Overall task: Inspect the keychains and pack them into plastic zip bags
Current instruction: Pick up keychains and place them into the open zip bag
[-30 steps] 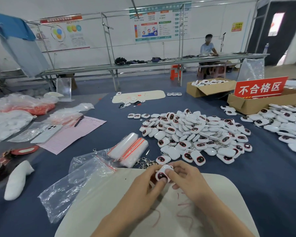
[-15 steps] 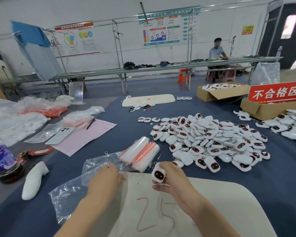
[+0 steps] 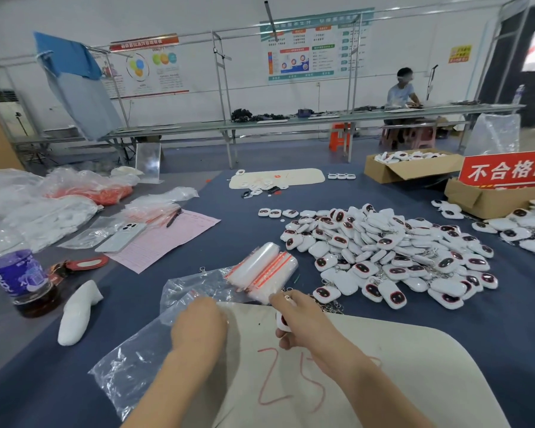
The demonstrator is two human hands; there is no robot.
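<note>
Hands nearest, both over a white board [image 3: 430, 366] w/ "25" scrawled in red. L hand [image 3: 198, 329] lies knuckles-up at the board's left edge on a clear zip bag [image 3: 136, 362]. Its fingers curl down w/ tips hidden, so can't tell if it pinches the film or just presses it. R hand [image 3: 306, 322] has fingers curled round one white keychain [image 3: 281, 322], held over the board's far edge, its dark red-rimmed face peeking out on the palm side. Forefinger sticks out fwd, tip just beside the near end of the rolled zip bags [image 3: 263, 270]: two rolls w/ red strips lying on the blue table cover [image 3: 507, 350].

Left of the clear bag is a white foam shape [image 3: 76, 313], then a bottle [image 3: 19, 273] w/ purple label and dark liquid at the bottom. Right of the rolls sits a big keychain pile [image 3: 383, 251], white cases, many face-up showing dark ovals, metal rings tangled btwn.

Mid-left is a pink form [image 3: 173, 242] w/ a phone [image 3: 121, 237] back-up at its left edge and a pen [image 3: 174, 217] at its far corner. Loose plastic bags [image 3: 28, 208] lie beyond.

Far right, a cardboard box [image 3: 488, 200] carries a red sign [image 3: 507, 171]. A second box [image 3: 411, 169] holds what look like more keychains. Farther off: second white board [image 3: 291, 177], long bench [image 3: 291, 123], seated person [image 3: 400, 91] at it.
</note>
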